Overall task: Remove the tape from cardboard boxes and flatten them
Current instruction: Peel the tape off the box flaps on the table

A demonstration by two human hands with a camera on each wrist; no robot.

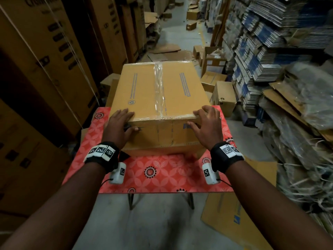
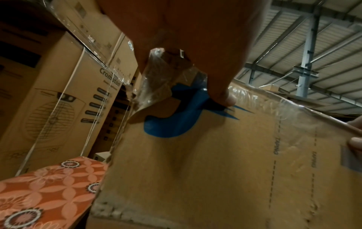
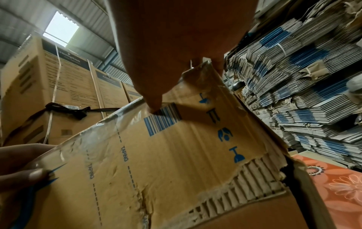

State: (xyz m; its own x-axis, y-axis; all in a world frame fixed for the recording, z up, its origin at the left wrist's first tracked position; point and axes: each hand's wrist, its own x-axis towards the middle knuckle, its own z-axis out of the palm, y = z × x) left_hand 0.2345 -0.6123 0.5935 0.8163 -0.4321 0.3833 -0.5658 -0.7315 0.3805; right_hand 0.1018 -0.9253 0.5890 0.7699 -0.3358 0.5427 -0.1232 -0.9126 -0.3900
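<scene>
A brown cardboard box (image 1: 137, 87) stands on a red patterned table (image 1: 162, 174). Clear tape (image 1: 159, 83) runs down the middle seam of its closed top and along the near top edge (image 3: 78, 139). My left hand (image 1: 120, 121) lies over the near left top corner, fingers flat on the top, thumb (image 2: 221, 93) against the front face by a blue print. A loose, crumpled end of tape (image 2: 156, 83) sticks out at that corner. My right hand (image 1: 207, 121) rests on the near right corner, fingertips on top, thumb (image 3: 154, 100) on the front by a barcode. The box's lower front right (image 3: 245, 178) is torn.
Tall printed cartons (image 1: 45, 69) line the left side. Bundles of flattened cardboard (image 1: 270, 51) are stacked on the right. Loose boxes (image 1: 223, 98) and scraps litter the aisle beyond the table. A flat cardboard sheet (image 1: 234, 213) lies on the floor at the near right.
</scene>
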